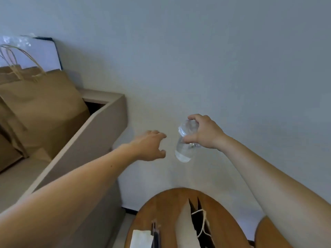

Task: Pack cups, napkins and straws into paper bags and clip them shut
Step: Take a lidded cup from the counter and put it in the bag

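- The right hand (pixel 204 133) is closed around a stack of clear plastic cups (pixel 186 142), thumb underneath and fingers over the top, holding it up in the air in front of the wall (pixel 215 59), well above the open paper bag (pixel 186 228).
- The left hand (pixel 150 145) is open and empty, fingers spread and curled, just beside the cups on the side away from the right hand; it does not touch them.
- My reading: this is the cup step. The left hand looks set to pull one cup off the stack, or to steady it.
- The next move calls for a light pinch on the rim, since thin plastic cups stick together, then a drop straight down into the bag's mouth.
- The open bag stands on the round wooden counter (pixel 168 203), its string handle (pixel 203 224) hanging across the opening; that could snag a cup.
- Beside the bag lie white napkins (pixel 141 238) and dark straws (pixel 155 235).
- Far from the bag, more paper bags (pixel 43 104) sit on a beige sofa (pixel 100 133).
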Demonstrator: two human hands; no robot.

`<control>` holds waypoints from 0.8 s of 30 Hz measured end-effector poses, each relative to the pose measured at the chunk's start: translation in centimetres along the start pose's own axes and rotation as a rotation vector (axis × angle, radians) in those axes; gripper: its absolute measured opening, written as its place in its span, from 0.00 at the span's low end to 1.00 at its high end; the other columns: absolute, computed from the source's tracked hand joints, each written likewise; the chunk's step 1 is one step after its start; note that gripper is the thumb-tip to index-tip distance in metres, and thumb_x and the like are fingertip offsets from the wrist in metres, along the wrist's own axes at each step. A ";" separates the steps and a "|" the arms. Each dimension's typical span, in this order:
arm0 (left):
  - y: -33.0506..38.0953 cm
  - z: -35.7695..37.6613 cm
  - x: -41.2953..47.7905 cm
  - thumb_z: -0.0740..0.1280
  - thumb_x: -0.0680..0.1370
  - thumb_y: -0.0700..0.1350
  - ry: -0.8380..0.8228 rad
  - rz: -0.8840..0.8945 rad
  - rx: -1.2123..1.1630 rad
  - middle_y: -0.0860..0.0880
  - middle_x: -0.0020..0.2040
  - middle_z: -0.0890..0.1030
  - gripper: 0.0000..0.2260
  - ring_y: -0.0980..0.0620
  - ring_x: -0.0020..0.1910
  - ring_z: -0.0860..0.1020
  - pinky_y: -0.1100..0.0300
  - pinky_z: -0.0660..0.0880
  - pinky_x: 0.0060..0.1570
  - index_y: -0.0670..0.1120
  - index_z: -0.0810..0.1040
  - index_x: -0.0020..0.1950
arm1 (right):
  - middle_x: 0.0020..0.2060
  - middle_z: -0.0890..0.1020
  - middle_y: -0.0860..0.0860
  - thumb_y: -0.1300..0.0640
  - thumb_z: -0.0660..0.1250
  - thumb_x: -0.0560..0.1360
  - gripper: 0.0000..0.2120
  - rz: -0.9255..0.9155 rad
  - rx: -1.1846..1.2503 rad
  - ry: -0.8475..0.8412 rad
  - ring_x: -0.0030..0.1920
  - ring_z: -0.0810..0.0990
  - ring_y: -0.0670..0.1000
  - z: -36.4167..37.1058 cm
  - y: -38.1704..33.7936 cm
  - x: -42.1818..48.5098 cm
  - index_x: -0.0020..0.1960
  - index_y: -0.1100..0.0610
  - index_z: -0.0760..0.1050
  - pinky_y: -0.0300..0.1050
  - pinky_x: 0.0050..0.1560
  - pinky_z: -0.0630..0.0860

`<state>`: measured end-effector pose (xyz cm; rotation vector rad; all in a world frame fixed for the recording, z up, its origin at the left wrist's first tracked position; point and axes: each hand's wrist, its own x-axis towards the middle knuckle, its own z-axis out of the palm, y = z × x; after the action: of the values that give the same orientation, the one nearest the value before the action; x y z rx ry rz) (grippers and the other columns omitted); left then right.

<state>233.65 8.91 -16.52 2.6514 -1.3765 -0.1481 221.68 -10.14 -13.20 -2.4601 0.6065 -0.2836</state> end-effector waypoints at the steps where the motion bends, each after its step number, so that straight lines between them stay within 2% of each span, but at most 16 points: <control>1: 1.1 2.0 0.2 0.65 0.76 0.58 -0.054 0.004 -0.007 0.48 0.76 0.64 0.33 0.47 0.75 0.62 0.50 0.65 0.70 0.50 0.60 0.78 | 0.64 0.68 0.46 0.36 0.75 0.54 0.48 0.033 0.003 -0.018 0.65 0.69 0.51 0.5 2.2 -0.8 0.72 0.41 0.64 0.48 0.56 0.72; 3: 3.0 6.0 0.3 0.66 0.77 0.57 -0.173 0.009 -0.015 0.48 0.77 0.63 0.34 0.46 0.75 0.61 0.49 0.64 0.71 0.49 0.58 0.79 | 0.65 0.68 0.48 0.38 0.77 0.57 0.46 0.094 0.001 -0.045 0.66 0.69 0.51 1.6 6.3 -2.3 0.72 0.42 0.64 0.49 0.59 0.72; 7: 5.9 13.4 -0.6 0.69 0.75 0.55 -0.344 -0.021 -0.063 0.47 0.76 0.65 0.35 0.45 0.73 0.64 0.49 0.66 0.70 0.50 0.59 0.78 | 0.65 0.68 0.48 0.40 0.76 0.56 0.47 0.176 0.008 -0.100 0.67 0.68 0.53 4.1 12.1 -4.5 0.72 0.43 0.64 0.48 0.58 0.71; 10: 7.7 18.4 -2.1 0.74 0.70 0.53 -0.473 -0.061 -0.105 0.46 0.65 0.74 0.32 0.45 0.60 0.75 0.48 0.77 0.60 0.49 0.67 0.71 | 0.65 0.68 0.48 0.37 0.74 0.51 0.51 0.195 0.025 -0.129 0.67 0.68 0.54 5.9 14.4 -5.3 0.72 0.43 0.64 0.47 0.56 0.71; 13: 9.4 22.8 -4.0 0.73 0.66 0.61 -0.614 -0.141 -0.163 0.49 0.57 0.76 0.37 0.48 0.53 0.77 0.50 0.78 0.54 0.48 0.66 0.70 | 0.65 0.68 0.48 0.36 0.75 0.52 0.51 0.180 0.038 -0.136 0.66 0.68 0.54 7.5 15.6 -5.4 0.72 0.43 0.63 0.48 0.56 0.71; 16: 11.2 25.9 -5.1 0.67 0.66 0.68 -0.593 -0.296 -0.284 0.51 0.51 0.78 0.35 0.50 0.49 0.78 0.53 0.78 0.52 0.47 0.70 0.64 | 0.66 0.67 0.48 0.37 0.74 0.53 0.49 0.153 0.079 -0.136 0.67 0.67 0.54 8.7 15.7 -5.4 0.73 0.43 0.63 0.50 0.60 0.71; 20: 11.9 28.1 -5.1 0.64 0.76 0.58 -0.440 -0.511 -0.501 0.50 0.39 0.79 0.15 0.49 0.41 0.81 0.54 0.80 0.45 0.47 0.77 0.49 | 0.67 0.66 0.47 0.34 0.70 0.51 0.51 0.133 0.163 -0.152 0.68 0.66 0.54 10.1 15.1 -6.1 0.73 0.44 0.63 0.49 0.61 0.69; 22: 11.6 28.8 -5.1 0.61 0.77 0.55 -0.404 -0.604 -0.564 0.49 0.35 0.79 0.14 0.50 0.35 0.80 0.56 0.79 0.41 0.46 0.77 0.42 | 0.66 0.66 0.46 0.34 0.70 0.50 0.51 0.134 0.186 -0.160 0.68 0.66 0.53 10.8 15.1 -6.6 0.72 0.43 0.63 0.46 0.59 0.68; 24: 11.1 29.3 -5.2 0.60 0.79 0.53 -0.382 -0.689 -0.597 0.48 0.34 0.81 0.15 0.51 0.34 0.81 0.58 0.80 0.41 0.46 0.78 0.39 | 0.66 0.65 0.45 0.36 0.71 0.52 0.49 0.131 0.194 -0.174 0.67 0.65 0.52 11.3 15.6 -7.4 0.72 0.43 0.63 0.46 0.58 0.67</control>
<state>217.19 4.32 -43.23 2.4890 -0.3086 -1.0011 213.36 -12.36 -31.91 -2.2202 0.6306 -0.0714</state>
